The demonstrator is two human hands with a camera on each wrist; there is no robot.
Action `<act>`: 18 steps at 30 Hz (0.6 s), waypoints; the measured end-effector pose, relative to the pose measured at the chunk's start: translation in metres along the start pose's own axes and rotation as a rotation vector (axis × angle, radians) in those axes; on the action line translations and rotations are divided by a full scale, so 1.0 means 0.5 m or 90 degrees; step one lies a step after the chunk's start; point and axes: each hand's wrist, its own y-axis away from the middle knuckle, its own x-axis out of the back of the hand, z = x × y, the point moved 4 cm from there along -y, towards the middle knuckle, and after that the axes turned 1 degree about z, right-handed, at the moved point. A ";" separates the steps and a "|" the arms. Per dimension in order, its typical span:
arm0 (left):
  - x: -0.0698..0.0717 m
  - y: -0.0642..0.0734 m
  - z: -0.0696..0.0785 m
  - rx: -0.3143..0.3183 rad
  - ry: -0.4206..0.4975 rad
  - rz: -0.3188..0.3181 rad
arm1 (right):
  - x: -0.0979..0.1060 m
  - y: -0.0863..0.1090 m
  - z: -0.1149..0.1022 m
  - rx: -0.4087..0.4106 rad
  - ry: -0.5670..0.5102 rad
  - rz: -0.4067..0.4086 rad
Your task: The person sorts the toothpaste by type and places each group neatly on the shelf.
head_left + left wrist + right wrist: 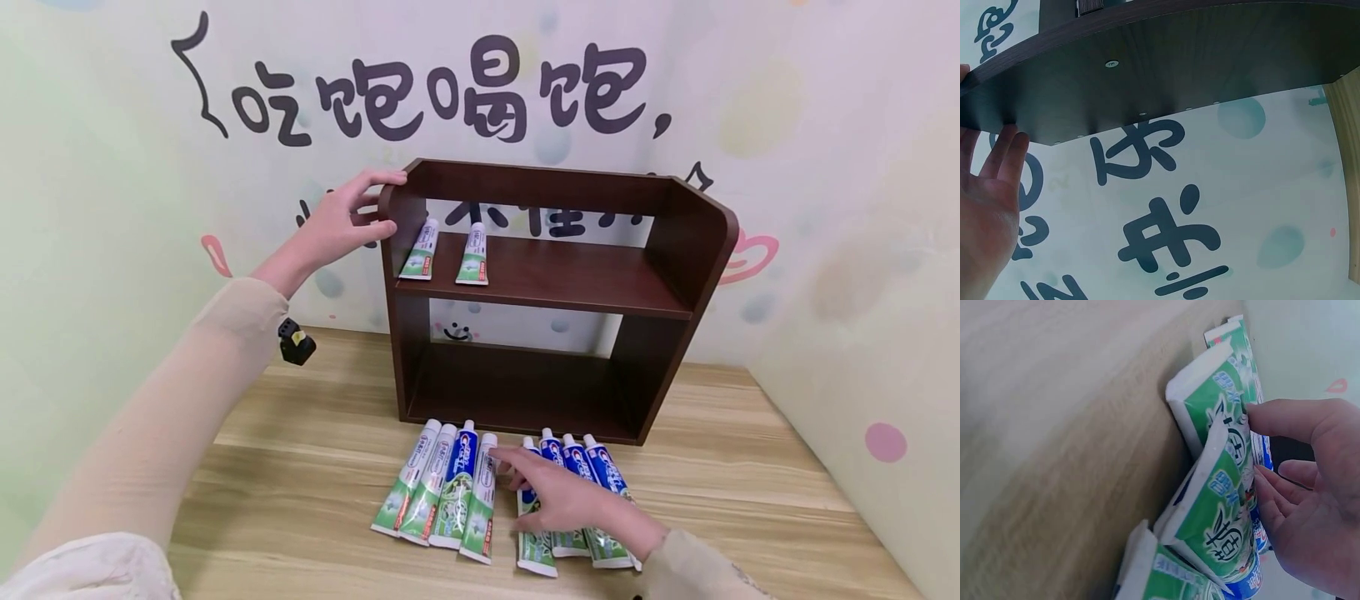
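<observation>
My left hand [348, 217] grips the upper left side panel of a dark brown two-tier shelf [540, 287]; in the left wrist view its fingers [1007, 153] touch the panel's outer face. My right hand [566, 496] hovers low over a group of blue-and-green Crest toothpaste tubes [606, 471], thumb and fingers spread apart. In the right wrist view its fingertips [1260, 422] are right at a green tube [1207, 400]. To its left lie white-and-green toothpaste tubes [480, 500] with one blue-and-green Crest tube [456, 492] among them.
Two white-and-green tubes lean on the upper shelf, one toothpaste tube [420, 252] by the left panel, another tube [472, 257] beside it. A wooden table [300, 467] carries everything. Behind stands a printed wall [480, 108]. A small black device [296, 343] is on the left wrist.
</observation>
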 end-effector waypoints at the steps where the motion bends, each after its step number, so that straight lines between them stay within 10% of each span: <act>1: -0.001 -0.001 0.000 0.001 -0.001 -0.001 | 0.002 0.002 0.002 0.001 0.002 -0.001; 10: -0.002 0.000 -0.001 0.005 0.001 -0.002 | 0.004 0.001 0.007 0.014 -0.008 0.005; 18: -0.002 0.000 0.000 -0.003 0.007 -0.001 | -0.010 -0.014 -0.015 -0.076 -0.014 0.068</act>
